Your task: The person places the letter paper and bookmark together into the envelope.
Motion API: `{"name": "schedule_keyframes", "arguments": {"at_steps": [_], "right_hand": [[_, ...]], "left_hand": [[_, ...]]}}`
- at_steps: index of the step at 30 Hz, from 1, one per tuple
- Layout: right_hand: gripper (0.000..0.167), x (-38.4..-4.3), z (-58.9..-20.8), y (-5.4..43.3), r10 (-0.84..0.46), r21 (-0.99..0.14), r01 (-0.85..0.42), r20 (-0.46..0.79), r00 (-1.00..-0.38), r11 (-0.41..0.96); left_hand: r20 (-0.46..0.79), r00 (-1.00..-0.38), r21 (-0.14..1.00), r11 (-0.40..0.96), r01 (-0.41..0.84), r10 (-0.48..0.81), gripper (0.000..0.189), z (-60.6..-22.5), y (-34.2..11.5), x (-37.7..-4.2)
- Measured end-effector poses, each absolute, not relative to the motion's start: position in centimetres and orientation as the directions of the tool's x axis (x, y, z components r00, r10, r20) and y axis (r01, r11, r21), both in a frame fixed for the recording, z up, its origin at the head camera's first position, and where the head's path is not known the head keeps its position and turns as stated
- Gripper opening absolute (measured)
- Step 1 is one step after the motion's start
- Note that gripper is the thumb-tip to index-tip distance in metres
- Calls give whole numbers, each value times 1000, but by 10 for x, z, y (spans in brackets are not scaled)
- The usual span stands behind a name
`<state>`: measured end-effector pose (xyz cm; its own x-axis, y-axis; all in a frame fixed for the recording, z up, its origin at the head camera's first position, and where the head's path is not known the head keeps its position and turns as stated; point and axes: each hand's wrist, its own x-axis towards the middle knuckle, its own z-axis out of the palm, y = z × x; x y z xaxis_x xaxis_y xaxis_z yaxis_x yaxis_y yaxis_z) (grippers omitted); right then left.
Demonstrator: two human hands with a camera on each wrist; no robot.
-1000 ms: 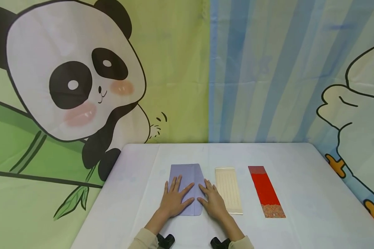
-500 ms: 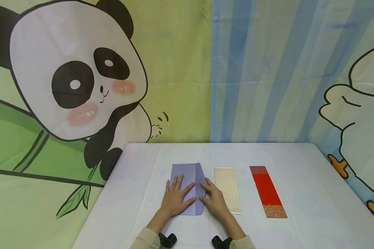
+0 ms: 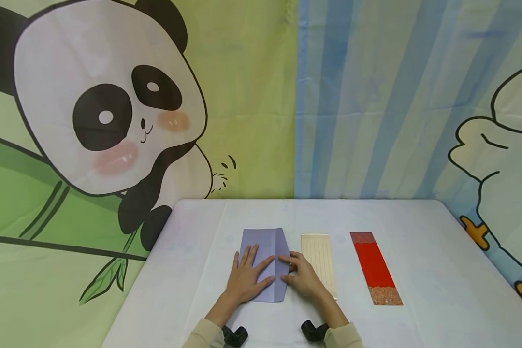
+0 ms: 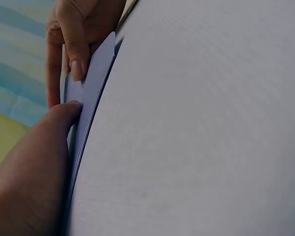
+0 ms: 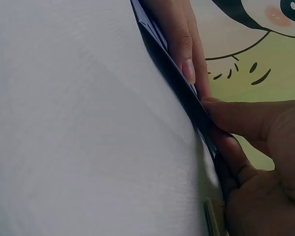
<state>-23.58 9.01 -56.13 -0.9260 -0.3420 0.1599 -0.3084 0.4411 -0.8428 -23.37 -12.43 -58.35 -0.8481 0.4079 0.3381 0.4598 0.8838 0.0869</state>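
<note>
A purple paper envelope (image 3: 257,236) lies on the white table, its tapered flap (image 3: 282,241) towards the right. My left hand (image 3: 242,284) rests spread on the envelope's body, thumb near the crease. At the flap's right edge is my right hand (image 3: 306,281), which pinches it between thumb and bent fingers. The right wrist view shows the thumb (image 5: 236,115) above the flap edge and fingers beneath it. In the left wrist view, the envelope (image 4: 96,73) appears edge-on, slightly raised at its far corner.
Right of the envelope lies a cream sheet with vertical lines (image 3: 317,246), partly behind my right hand. Farther right is a red strip with patterned ends (image 3: 376,268). The white table (image 3: 191,270) meets a cartoon-printed curtain (image 3: 243,96) at the back.
My right hand's fingers have curled from lying on the flap to gripping its right edge. The left hand holds its place on the envelope. The view has shifted slightly.
</note>
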Motion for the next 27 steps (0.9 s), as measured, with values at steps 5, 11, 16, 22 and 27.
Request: {"name": "schedule_keyframes", "arguments": {"at_steps": [5, 11, 16, 22, 27], "right_hand": [[50, -238, -559, 94, -411, -841, -358, 181, -893, 406], [54, -238, -558, 97, -450, -876, -333, 154, -880, 350], [56, -237, -557, 98, -460, -910, -291, 132, -878, 296], [55, -231, -543, 97, -477, -906, -285, 109, -872, 313], [55, -222, -519, 98, -506, -916, -271, 89, -858, 297]], "left_hand": [[326, -856, 87, 889, 450, 401, 59, -582, -123, -234], [328, -860, 100, 891, 443, 391, 59, -583, -123, -234], [331, -860, 123, 886, 446, 387, 58, -584, -123, -234], [331, -859, 118, 886, 449, 391, 57, -582, -124, -233], [342, -856, 131, 883, 452, 387, 62, -580, -122, -235]]}}
